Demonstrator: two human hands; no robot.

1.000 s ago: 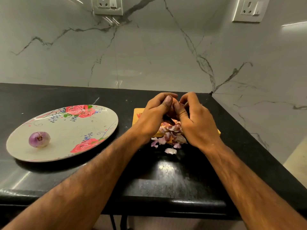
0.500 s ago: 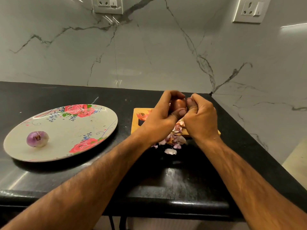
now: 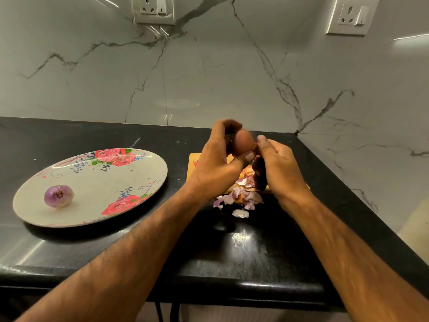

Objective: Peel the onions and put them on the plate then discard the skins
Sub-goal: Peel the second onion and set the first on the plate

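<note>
**Onion held up between both hands**

We hold the brown, unpeeled onion (image 3: 242, 144) raised off the counter. Our left hand (image 3: 216, 168) wraps it, fingers curled over its top and far side and the thumb pressed under it. Our right hand (image 3: 278, 166) meets it from the other side, fingers curled, their tips nipping the onion's right end. Whether they have hold of loose skin we cannot tell.

Right below the grip lies a heap of pink and white skins (image 3: 241, 197), partly on a yellow cutting board (image 3: 193, 162) and partly spilled onto the black counter (image 3: 255, 247) on our side of it. Well to the left of the hands sits a flowered plate (image 3: 97, 189), and a peeled onion (image 3: 58, 195), purple, rests near its left rim.
</note>
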